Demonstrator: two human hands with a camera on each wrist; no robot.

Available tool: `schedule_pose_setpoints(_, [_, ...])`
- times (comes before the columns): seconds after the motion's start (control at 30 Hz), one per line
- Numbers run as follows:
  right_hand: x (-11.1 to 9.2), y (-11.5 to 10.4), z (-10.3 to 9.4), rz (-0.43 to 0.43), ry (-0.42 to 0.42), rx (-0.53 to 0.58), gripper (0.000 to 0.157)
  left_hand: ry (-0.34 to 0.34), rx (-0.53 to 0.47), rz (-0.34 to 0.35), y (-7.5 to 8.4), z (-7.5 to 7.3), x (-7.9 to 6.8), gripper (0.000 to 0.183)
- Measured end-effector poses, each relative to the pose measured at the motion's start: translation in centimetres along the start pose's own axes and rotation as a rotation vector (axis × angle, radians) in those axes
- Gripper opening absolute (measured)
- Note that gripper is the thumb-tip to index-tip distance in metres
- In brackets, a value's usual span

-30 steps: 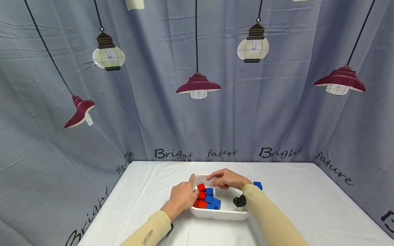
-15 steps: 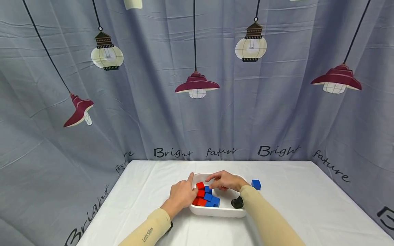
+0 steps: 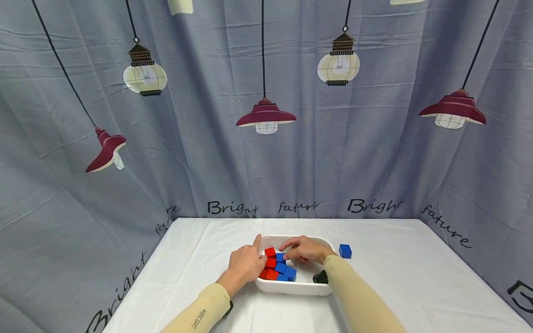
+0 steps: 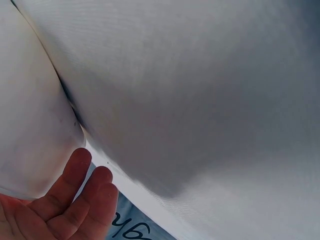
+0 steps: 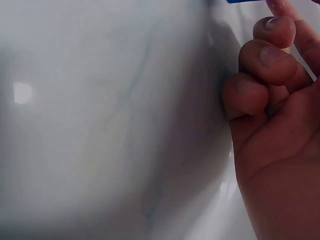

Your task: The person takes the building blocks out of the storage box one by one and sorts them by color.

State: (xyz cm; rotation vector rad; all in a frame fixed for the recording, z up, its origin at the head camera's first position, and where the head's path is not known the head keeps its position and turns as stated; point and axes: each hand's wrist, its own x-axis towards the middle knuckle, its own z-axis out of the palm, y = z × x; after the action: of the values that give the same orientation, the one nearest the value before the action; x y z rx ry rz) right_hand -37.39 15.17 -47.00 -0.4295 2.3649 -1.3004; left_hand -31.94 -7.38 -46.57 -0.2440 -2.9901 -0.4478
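Observation:
Red cubes [image 3: 270, 263] and blue cubes [image 3: 281, 268] lie bunched against the left side of a white tray [image 3: 293, 288] in the head view. My left hand [image 3: 244, 264] holds the tray's left rim, thumb over the inside and index finger pointing along the rim. Its other fingers [image 4: 97, 200] lie against the outer wall in the left wrist view. Inside the tray, my right hand [image 3: 309, 249] has its thumb and index finger stretched toward the far blue cube; the thumb tip appears to touch it. Its remaining fingers [image 5: 270, 62] are curled with nothing visible in them.
One more blue cube [image 3: 345, 251] sits on the white table [image 3: 383, 259] just outside the tray's right end. A black wrist device [image 3: 320, 277] shows below my right wrist. A grey curtain [image 3: 200, 152] with printed lamps hangs behind the table.
My right hand has lowered slightly toward the cubes, its thumb and index fingertips now closer to the far blue one. The left hand stays on the rim.

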Motion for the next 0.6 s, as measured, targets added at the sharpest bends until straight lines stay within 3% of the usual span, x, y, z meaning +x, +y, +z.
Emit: schedule_pose_setpoints(0.6, [-0.05, 0.37, 0.3, 0.003, 0.015, -0.016, 0.026, -0.013, -0.02, -0.016, 0.16, -0.03, -0.15, 0.068])
